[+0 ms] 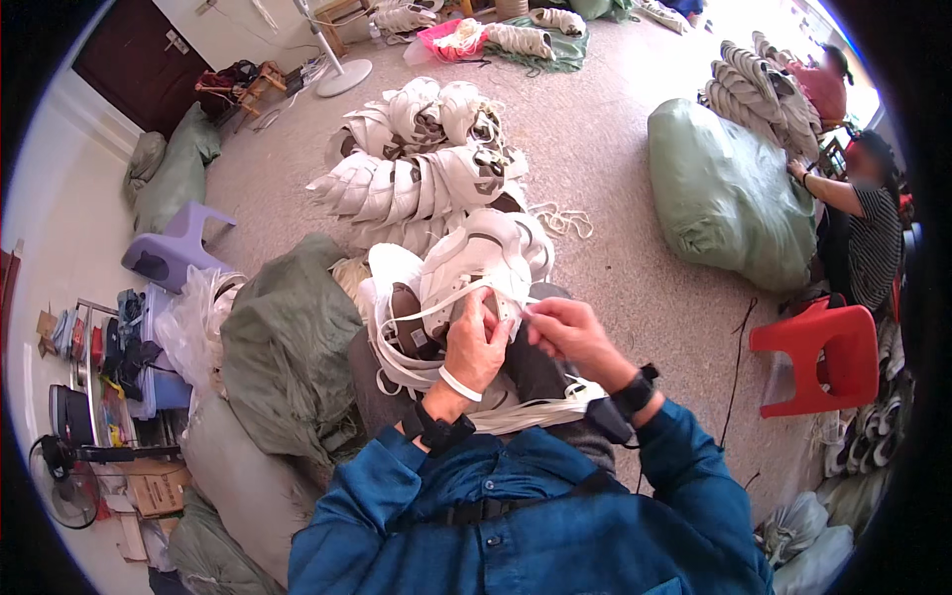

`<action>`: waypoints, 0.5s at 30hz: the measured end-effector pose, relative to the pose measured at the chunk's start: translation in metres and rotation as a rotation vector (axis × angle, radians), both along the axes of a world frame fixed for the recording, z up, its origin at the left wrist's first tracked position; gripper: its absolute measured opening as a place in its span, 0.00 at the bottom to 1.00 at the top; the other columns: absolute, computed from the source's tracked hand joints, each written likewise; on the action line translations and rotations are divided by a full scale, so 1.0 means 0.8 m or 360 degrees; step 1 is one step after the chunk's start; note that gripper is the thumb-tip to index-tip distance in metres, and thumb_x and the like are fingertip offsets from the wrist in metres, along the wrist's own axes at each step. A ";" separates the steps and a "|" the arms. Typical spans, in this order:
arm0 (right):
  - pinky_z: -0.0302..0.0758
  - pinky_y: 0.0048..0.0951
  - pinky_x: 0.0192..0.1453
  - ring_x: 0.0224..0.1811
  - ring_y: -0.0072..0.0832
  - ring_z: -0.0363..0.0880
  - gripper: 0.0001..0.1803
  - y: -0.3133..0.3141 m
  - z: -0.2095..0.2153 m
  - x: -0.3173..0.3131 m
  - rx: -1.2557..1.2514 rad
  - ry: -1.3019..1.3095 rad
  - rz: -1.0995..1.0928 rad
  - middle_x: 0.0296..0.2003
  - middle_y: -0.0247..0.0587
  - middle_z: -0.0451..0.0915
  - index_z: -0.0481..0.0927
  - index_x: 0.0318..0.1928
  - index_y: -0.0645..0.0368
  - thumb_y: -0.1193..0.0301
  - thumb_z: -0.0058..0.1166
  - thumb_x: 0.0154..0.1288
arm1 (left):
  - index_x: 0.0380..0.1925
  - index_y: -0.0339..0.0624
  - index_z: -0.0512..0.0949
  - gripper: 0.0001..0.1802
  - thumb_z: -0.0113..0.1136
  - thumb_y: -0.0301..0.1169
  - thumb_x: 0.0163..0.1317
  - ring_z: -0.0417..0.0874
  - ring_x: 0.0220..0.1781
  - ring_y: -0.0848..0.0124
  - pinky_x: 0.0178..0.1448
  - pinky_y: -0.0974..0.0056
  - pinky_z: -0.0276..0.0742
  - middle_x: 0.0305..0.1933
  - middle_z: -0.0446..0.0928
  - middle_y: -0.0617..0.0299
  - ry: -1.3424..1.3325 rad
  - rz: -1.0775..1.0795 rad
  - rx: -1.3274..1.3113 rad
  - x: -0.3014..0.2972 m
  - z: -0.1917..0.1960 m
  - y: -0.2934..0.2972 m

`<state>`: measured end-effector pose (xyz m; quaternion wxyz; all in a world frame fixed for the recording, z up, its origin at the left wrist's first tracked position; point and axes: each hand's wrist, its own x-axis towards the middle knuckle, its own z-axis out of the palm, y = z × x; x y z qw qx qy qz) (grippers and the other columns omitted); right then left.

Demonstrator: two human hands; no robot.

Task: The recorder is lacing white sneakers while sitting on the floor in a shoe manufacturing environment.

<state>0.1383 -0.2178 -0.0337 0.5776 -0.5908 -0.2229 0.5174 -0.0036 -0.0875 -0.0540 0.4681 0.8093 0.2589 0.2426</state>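
A white shoe upper (474,248) with brown lining rests over my knees. My left hand (478,347) is closed on it near the eyelet edge, fingers pressed to the white material. Just to the right, my right hand (573,335) pinches a white shoelace (451,296) beside the upper; the exact grip point is small and partly hidden by the fingers. More white laces (526,415) lie in a bundle across my lap. Against the left side of the held upper sits another white upper (395,268) with a brown inside.
Stacked white uppers (407,188) stand on the floor ahead. Green sacks (288,337) crowd my left, near a purple stool (178,248). To the right are a big green sack (719,188), a red stool (828,347) and a seated person (873,218). A fan base (344,77) stands far left.
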 end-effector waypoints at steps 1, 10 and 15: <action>0.74 0.20 0.31 0.27 0.17 0.76 0.10 0.014 -0.014 -0.008 0.0100 -0.0107 -0.0070 0.30 0.32 0.82 0.81 0.46 0.66 0.71 0.53 0.73 | 0.58 0.31 0.68 0.24 0.64 0.23 0.63 0.81 0.25 0.72 0.31 0.66 0.77 0.26 0.78 0.58 -0.0001 -0.0008 -0.0004 0.001 0.000 -0.001; 0.74 0.31 0.29 0.24 0.24 0.78 0.09 0.052 -0.005 -0.005 0.0075 -0.0968 -0.0062 0.21 0.42 0.80 0.80 0.33 0.66 0.72 0.55 0.67 | 0.57 0.36 0.67 0.24 0.60 0.22 0.60 0.82 0.30 0.45 0.37 0.46 0.76 0.26 0.78 0.48 0.0075 -0.0053 0.0147 -0.003 0.012 0.003; 0.77 0.37 0.30 0.27 0.39 0.85 0.07 0.062 0.019 0.002 -0.0033 -0.1490 0.0146 0.23 0.49 0.82 0.79 0.34 0.66 0.73 0.54 0.64 | 0.59 0.38 0.64 0.27 0.59 0.23 0.59 0.82 0.33 0.39 0.37 0.40 0.75 0.31 0.80 0.40 0.0157 -0.0181 0.0271 -0.004 0.003 0.006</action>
